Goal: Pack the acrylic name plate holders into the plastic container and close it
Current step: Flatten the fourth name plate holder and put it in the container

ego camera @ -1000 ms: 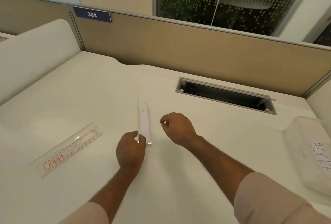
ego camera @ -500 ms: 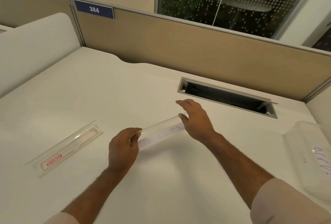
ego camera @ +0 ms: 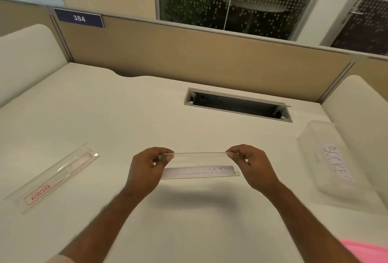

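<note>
I hold a clear acrylic name plate holder (ego camera: 199, 165) level above the middle of the white desk, with a pale paper strip along its lower edge. My left hand (ego camera: 144, 170) pinches its left end and my right hand (ego camera: 254, 166) pinches its right end. A second clear holder (ego camera: 54, 176) with a red-printed insert lies flat on the desk at the left, slanted. The frosted plastic container (ego camera: 336, 164) sits at the right edge, lid on, with a handwritten paper label on top.
A grey cable slot (ego camera: 237, 105) is set into the desk beyond my hands. A tan partition (ego camera: 189, 52) with a blue "384" sign (ego camera: 79, 18) closes the back. White curved side dividers (ego camera: 23, 56) stand left and right.
The holder went from lying on the desk under my left hand to being lifted and turned crosswise. My right hand has taken its other end, so both hands now grip it.
</note>
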